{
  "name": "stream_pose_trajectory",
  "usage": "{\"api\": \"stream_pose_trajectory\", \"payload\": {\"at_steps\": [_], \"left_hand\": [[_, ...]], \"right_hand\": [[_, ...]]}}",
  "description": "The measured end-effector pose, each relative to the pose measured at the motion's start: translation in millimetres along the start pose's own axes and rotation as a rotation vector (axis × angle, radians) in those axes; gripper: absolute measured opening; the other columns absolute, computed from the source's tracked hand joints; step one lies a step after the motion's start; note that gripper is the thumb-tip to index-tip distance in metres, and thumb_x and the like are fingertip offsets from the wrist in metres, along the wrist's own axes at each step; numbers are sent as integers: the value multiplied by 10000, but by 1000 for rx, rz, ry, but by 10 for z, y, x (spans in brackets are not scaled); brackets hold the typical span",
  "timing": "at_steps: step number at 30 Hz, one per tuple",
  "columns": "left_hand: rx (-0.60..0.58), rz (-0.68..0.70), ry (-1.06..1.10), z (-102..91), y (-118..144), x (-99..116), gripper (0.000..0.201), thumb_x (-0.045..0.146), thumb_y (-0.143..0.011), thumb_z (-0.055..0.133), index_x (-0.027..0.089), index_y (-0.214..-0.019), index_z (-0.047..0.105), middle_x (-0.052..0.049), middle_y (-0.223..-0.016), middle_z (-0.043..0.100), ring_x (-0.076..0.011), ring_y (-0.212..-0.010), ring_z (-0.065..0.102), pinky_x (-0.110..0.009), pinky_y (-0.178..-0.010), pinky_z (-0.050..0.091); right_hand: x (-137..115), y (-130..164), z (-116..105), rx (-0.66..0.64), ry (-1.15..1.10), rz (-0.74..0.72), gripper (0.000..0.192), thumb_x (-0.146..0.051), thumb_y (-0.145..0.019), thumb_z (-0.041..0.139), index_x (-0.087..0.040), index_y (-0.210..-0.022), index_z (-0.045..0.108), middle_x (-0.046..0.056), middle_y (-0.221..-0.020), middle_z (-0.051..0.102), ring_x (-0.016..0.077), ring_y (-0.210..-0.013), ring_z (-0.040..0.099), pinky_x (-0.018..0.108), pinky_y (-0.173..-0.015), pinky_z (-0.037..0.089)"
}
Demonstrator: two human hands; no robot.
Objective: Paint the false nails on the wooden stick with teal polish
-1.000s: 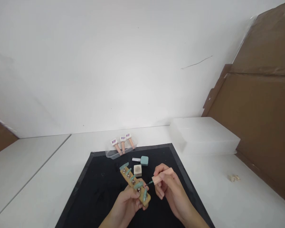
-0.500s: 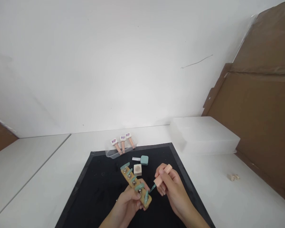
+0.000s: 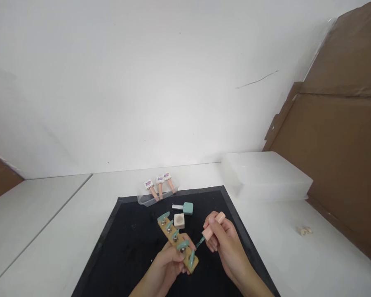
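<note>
Wet teal brush right next to freshly painted tips, smudge risk is real

Low centre of frame: left hand [image 3: 167,264] pinches the wooden nail-tip holder [image 3: 177,242] over the black mat [image 3: 126,247]; right hand [image 3: 222,243] grips the peach-capped polish brush [image 3: 210,229], bristles just beside the nearest teal tips; a wobble probably smears them, or drips; open teal bottle [image 3: 187,208] behind could tip.

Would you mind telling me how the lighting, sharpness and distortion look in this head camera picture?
Head view: light is soft and even, with no hard shadows on the white table; the black mat shows no glare; the table's edges bow, a wide-lens distortion; the small teal nail tips between the hands are slightly soft.
</note>
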State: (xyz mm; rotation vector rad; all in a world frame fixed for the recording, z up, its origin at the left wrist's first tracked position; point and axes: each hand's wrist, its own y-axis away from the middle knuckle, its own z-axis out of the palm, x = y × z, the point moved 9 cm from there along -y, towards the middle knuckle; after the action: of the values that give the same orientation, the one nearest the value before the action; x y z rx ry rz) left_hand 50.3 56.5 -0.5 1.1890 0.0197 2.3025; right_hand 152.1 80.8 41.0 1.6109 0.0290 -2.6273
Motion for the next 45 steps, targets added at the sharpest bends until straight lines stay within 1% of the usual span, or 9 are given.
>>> {"api": "stream_pose_trajectory", "payload": {"at_steps": [5, 10, 12, 16, 20, 26, 29, 38, 45], "left_hand": [[13, -4, -14, 9, -11, 7, 147, 152, -565, 531, 121, -681, 615, 28, -461, 446, -65, -423, 320, -249, -515, 289], [28, -11, -29, -18, -11, 7, 181, 151, -556, 526, 115, -702, 626, 11, -518, 485, -69, -440, 351, -242, -511, 283], [29, -7, -40, -25, -6, 12, 186, 154, -558, 523, 110, -703, 631, 11, -520, 480, -72, -449, 361, -243, -516, 288], [30, -15, -29, -20, -6, 2, 170, 155, -554, 530, 119, -691, 625, 15, -514, 487, -58, -430, 319, -242, -514, 286], [21, -12, -28, 6, -6, -2, 144, 164, -557, 535, 121, -668, 617, 24, -477, 456, -63, -435, 316, -244, -518, 290], [26, -16, -44, -22, 0, -5, 172, 161, -562, 528, 122, -696, 630, 18, -490, 458, -70, -441, 336, -235, -504, 283], [11, -15, -54, -18, 1, 1, 178, 169, -559, 527, 113, -691, 632, 18, -498, 441, -77, -454, 350, -235, -500, 283], [12, -7, 12, -12, -16, -7, 181, 157, -575, 526, 121, -714, 637, 27, -497, 428, -82, -454, 357, -258, -522, 304], [16, -19, 43, 2, -10, -5, 166, 153, -583, 533, 123, -716, 629, 41, -451, 392, -87, -455, 357, -255, -525, 305]], "right_hand": [[-19, 12, 37, -37, 111, -6, 371, -489, -752, 578, -148, -616, 531, -102, -390, 320, 41, -359, 240, 192, -380, 197], [-33, -1, -73, 85, 112, -20, 388, -513, -725, 593, -151, -606, 522, -102, -398, 320, 43, -370, 236, 188, -378, 204], [-23, -2, -80, 94, 69, -12, 389, -516, -723, 594, -156, -601, 514, -106, -393, 308, 43, -369, 224, 187, -375, 203], [-17, 6, -3, 21, 62, -1, 380, -505, -745, 576, -155, -609, 517, -111, -376, 293, 40, -354, 216, 192, -375, 192], [-34, 17, 69, -49, 134, -16, 381, -491, -748, 582, -141, -605, 531, -90, -415, 354, 38, -364, 261, 194, -383, 192], [-32, -5, -73, 97, 105, -19, 393, -523, -720, 592, -153, -609, 521, -102, -404, 323, 40, -368, 238, 187, -376, 205], [-13, -8, -87, 119, 47, 11, 375, -509, -728, 594, -160, -616, 515, -102, -400, 316, 44, -373, 229, 186, -377, 211], [-9, 22, -33, 104, -8, 67, 363, -501, -724, 599, -166, -620, 507, -100, -394, 318, 52, -378, 222, 197, -388, 215], [-32, 35, 50, 29, -33, 66, 331, -466, -723, 609, -166, -628, 508, -104, -393, 304, 57, -380, 211, 203, -395, 205]]}}
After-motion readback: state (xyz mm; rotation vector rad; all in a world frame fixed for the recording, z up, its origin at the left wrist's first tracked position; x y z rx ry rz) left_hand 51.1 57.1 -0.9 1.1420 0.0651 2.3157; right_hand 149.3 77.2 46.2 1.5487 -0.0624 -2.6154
